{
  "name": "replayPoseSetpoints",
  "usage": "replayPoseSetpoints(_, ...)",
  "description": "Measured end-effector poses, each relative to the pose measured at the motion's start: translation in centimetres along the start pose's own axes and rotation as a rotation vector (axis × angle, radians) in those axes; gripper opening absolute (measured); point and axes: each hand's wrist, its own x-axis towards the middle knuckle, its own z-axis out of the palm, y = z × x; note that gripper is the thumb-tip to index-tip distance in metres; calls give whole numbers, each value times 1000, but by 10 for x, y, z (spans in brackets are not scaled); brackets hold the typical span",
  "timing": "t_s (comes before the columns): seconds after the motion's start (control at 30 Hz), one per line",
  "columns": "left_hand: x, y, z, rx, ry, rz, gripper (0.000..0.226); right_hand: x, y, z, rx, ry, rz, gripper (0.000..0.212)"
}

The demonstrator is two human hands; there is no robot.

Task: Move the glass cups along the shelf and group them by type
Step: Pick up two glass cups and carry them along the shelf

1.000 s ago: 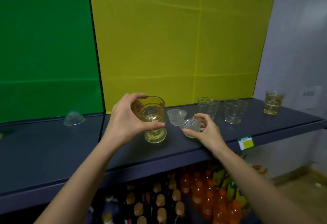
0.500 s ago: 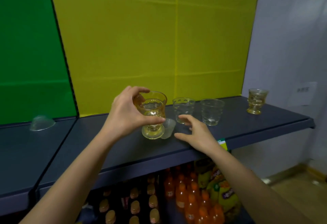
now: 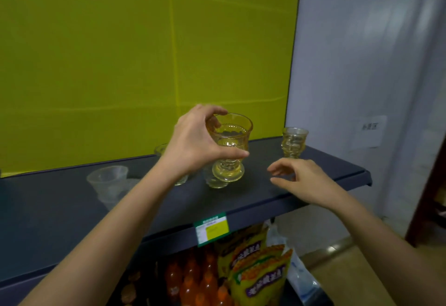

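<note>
In the head view, the left hand (image 3: 193,146) clamps its fingers round the amber goblet (image 3: 229,146) at frame centre, over the shelf (image 3: 265,199). The right hand (image 3: 306,182), centre right, has fingers loosely apart and holds nothing. The next move, I judge, is to set it beside the matching goblet (image 3: 293,142) at the right.

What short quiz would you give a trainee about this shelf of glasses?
1. True or false: the right hand is holding a cup.
2. Which grips the amber goblet? A) left hand B) right hand C) neither
3. Fill in: a second amber goblet stands near the shelf's ____ end.
Key: 1 false; 2 A; 3 right.
</note>
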Motion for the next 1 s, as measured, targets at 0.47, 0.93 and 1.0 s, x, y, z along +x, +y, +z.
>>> replayPoseSetpoints(0.47,54,24,156,134,-3,-118,86,25,139,-71,-187,-82,-43,25)
replayPoseSetpoints(0.93,59,19,215,201,139,-382,87,62,185,-89,-170,-203,-301,27)
replayPoseSetpoints(1.0,61,18,218,211,147,-397,87,65,186,-87,-156,-205,-325,28)
